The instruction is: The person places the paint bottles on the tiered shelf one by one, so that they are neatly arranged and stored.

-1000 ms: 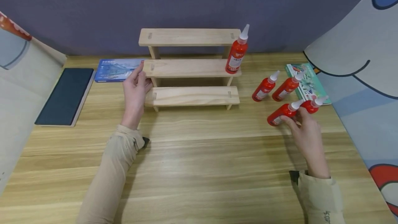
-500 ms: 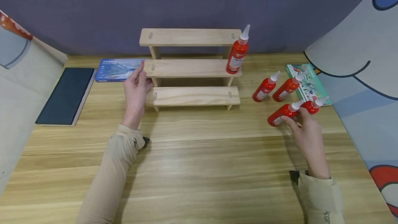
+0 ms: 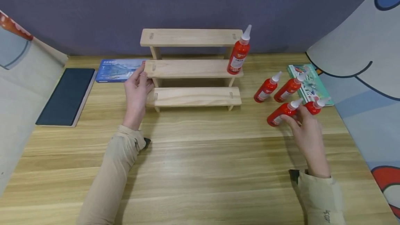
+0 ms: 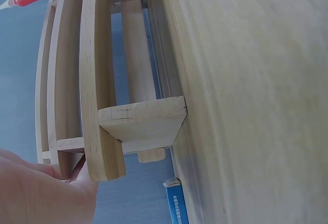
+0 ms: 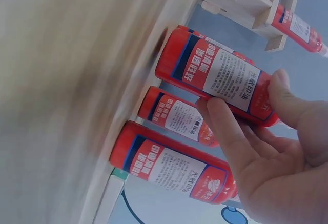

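A three-tier wooden display stand (image 3: 197,96) stands at the back of the table. My left hand (image 3: 135,91) grips the left end of its middle tier; in the left wrist view the fingers (image 4: 31,170) reach in at that end. Over on the right, my right hand (image 3: 309,134) pinches a red squeeze bottle (image 3: 278,114) with a white pointed nozzle. The right wrist view shows thumb and fingers on opposite sides of this bottle (image 5: 220,75), its printed label facing the camera. A similar bottle (image 3: 312,107) is partly hidden behind the right hand.
Two more red bottles (image 3: 265,89) (image 3: 287,89) stand just beyond the right hand. One bottle (image 3: 238,57) is on the stand's middle tier, right end. A green box (image 3: 312,82) lies far right; a blue box (image 3: 117,70) and dark notebook (image 3: 67,96) lie left.
The right hand and the bottle it holds have shifted slightly left in the last half second. The left hand and the stand have stayed in place.
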Motion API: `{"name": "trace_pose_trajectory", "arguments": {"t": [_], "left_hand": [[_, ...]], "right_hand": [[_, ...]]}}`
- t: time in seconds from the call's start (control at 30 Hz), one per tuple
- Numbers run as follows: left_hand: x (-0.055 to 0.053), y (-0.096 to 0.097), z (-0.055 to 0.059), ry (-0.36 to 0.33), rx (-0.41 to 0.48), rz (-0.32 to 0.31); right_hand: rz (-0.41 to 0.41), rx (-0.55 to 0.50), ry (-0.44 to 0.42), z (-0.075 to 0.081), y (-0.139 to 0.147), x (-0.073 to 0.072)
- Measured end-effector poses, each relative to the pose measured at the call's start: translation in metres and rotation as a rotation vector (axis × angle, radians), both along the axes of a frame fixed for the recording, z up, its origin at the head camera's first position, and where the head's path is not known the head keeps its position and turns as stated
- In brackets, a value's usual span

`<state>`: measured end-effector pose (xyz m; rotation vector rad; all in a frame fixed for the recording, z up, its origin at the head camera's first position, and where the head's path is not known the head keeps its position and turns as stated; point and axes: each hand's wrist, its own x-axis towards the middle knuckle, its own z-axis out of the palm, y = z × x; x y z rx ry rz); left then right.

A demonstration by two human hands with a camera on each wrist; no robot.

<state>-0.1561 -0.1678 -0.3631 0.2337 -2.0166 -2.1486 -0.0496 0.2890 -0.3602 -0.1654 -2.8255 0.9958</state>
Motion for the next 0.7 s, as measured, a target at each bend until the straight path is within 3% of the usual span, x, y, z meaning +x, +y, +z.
{"name": "trace_pose_trajectory", "arguments": {"t": [0.7], "left_hand": [[0.001, 0.001, -0.001, 0.012, -0.017, 0.008]], "right_hand": [[0.030, 0.007, 0.046, 0.029, -0.022, -0.016]]}}
